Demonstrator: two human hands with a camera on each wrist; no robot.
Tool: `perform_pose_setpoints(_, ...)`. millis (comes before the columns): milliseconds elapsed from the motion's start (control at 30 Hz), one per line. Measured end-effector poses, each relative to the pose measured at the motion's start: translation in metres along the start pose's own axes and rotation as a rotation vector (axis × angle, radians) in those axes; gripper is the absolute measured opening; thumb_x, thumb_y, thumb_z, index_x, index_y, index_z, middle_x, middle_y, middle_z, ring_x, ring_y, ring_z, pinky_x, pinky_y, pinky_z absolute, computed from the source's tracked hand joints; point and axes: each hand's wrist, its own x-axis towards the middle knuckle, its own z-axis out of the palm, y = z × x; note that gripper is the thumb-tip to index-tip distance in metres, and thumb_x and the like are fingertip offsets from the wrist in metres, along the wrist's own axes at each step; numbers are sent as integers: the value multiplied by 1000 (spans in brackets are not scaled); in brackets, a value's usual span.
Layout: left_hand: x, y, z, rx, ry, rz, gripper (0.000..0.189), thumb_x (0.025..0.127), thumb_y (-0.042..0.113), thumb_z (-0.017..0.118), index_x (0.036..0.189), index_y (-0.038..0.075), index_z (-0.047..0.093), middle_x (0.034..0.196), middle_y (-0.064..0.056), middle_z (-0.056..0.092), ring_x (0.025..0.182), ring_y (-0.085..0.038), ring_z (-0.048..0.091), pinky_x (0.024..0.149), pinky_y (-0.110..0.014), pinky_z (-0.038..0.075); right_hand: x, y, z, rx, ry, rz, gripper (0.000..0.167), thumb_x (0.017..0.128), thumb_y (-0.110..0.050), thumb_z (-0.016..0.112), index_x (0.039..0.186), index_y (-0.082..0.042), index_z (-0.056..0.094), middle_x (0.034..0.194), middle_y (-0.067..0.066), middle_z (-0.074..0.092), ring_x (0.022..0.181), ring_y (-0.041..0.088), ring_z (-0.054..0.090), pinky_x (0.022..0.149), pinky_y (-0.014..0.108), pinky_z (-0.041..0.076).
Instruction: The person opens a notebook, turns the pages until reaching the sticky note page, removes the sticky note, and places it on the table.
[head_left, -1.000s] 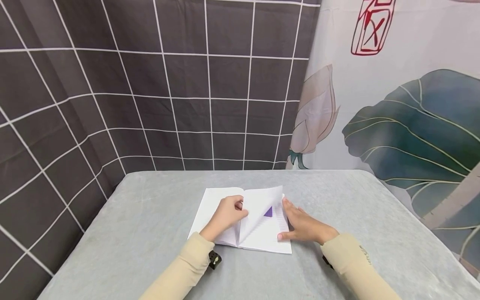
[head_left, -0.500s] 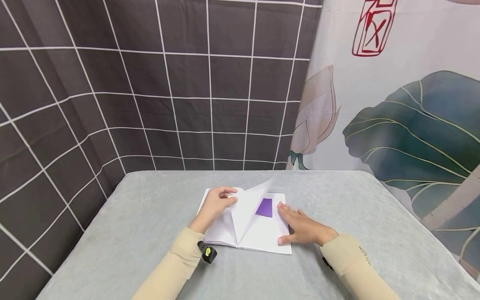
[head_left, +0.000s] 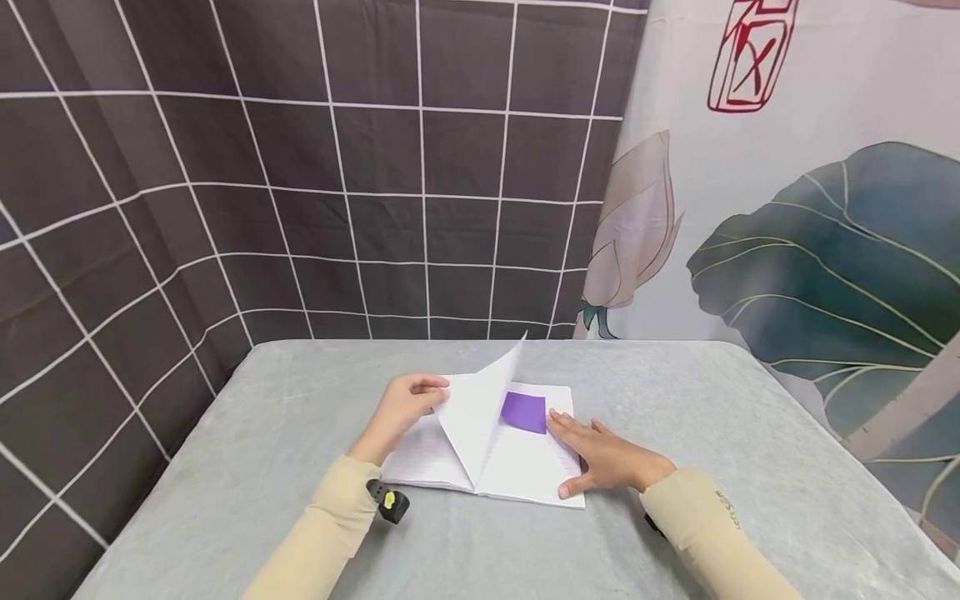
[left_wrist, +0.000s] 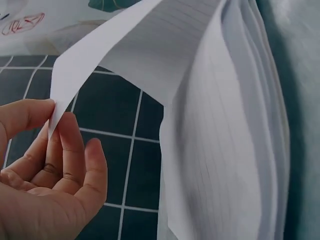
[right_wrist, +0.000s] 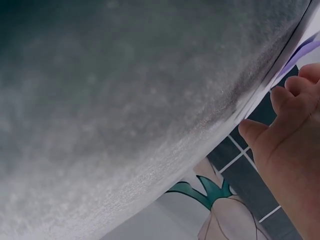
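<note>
An open white notebook [head_left: 525,479] lies on the table with lined pages showing. My left hand [head_left: 397,412] pinches the edge of one raised page [head_left: 474,417] between thumb and fingertips, as the left wrist view also shows. That page stands up from the spine and leans left, its far corner pointing upward. A purple sticky note [head_left: 525,412] sits on the upper part of the right-hand page. My right hand [head_left: 611,460] rests on the notebook's right edge with fingers spread, its fingertips beside the purple note. In the right wrist view, the right hand [right_wrist: 290,145] is only partly visible.
The table [head_left: 315,433] has a grey cloth over it and extends on every side of the notebook. Behind it hang a dark grid curtain [head_left: 375,225] and a white curtain [head_left: 645,317] with lotus prints. Each wrist wears a black device [head_left: 392,505].
The left hand has moved left, drawing the page over from the right side. The purple sticky note, mostly covered earlier, now shows almost whole. The right hand has barely moved.
</note>
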Motion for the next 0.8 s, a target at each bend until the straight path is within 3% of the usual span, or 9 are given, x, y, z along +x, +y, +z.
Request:
perform_pose_setpoints(167, -3, -7, -14, -6, -15, -29, 23, 84, 1, 62, 105, -9, 67, 97, -16, 69, 77, -9, 61, 72, -28, 56, 1, -2, -2, 10, -30, -11, 107, 74, -53, 73, 151, 0, 21, 158, 20, 18, 145, 40, 19, 111, 67, 10)
perform_pose_setpoints(433, -9, -17, -30, 24, -46, -77, 26, 86, 2, 60, 109, -9, 66, 110, -20, 67, 84, -13, 62, 79, -35, 57, 2, -1, -1, -1, -55, -9, 104, 74, -53, 72, 151, -3, 23, 158, 19, 21, 144, 40, 20, 111, 69, 11)
perform_pose_setpoints(800, -20, -30, -49, 62, -79, -169, 26, 86, 3, 59, 107, -12, 63, 97, -14, 66, 76, -12, 61, 71, -32, 56, 2, -2, -3, -7, -48, -39, 103, 74, -53, 73, 150, -2, 26, 157, 20, 22, 143, 42, 21, 109, 71, 11)
